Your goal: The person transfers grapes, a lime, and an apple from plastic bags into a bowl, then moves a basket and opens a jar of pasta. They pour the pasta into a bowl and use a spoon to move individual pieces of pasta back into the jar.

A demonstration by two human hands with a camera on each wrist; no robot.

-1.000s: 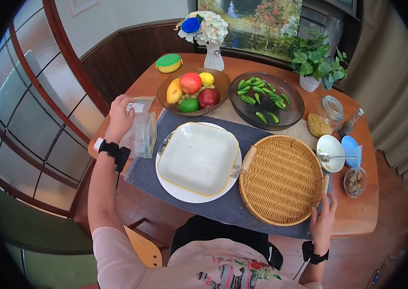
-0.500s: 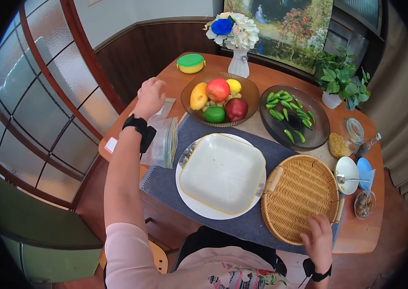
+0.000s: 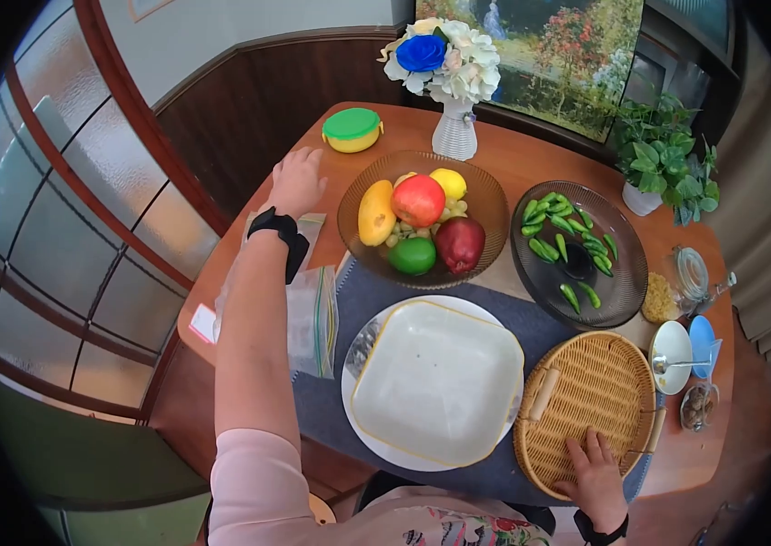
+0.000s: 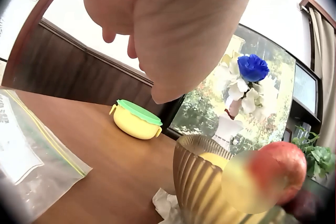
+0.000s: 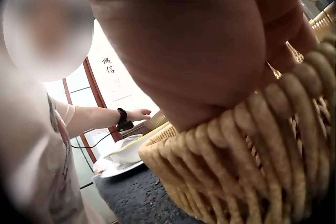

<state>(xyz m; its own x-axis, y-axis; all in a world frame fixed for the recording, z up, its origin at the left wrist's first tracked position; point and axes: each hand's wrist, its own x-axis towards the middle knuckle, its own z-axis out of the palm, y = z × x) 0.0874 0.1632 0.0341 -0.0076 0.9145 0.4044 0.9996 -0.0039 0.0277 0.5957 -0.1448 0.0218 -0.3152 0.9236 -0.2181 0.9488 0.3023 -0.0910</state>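
My left hand [image 3: 299, 180] reaches over the left side of the table with nothing in its grasp. Just beyond its fingertips in the head view stands a yellow lunch box [image 3: 352, 136] with a green lid, which the left wrist view also shows in front of the hand. On the front right, my right hand [image 3: 596, 480] lies over the near side of a round wicker basket [image 3: 599, 391], fingers extended over its woven inside. In the right wrist view the palm is right at the basket's rim [image 5: 236, 124].
A fruit bowl [image 3: 497, 196] stands beside the left forearm, above plastic zip bags [image 3: 312, 318]. A square white dish [image 3: 440, 382] sits on a round plate. Behind are a dark bowl of green peppers [image 3: 622, 296], a flower vase [image 3: 454, 132] and a potted plant [image 3: 663, 164]. Small bowls [image 3: 672, 350] line the right.
My left hand has moved from the plastic bags forward toward the lunch box. My right hand has shifted from the basket's right handle onto its near side. The head view has shifted too.
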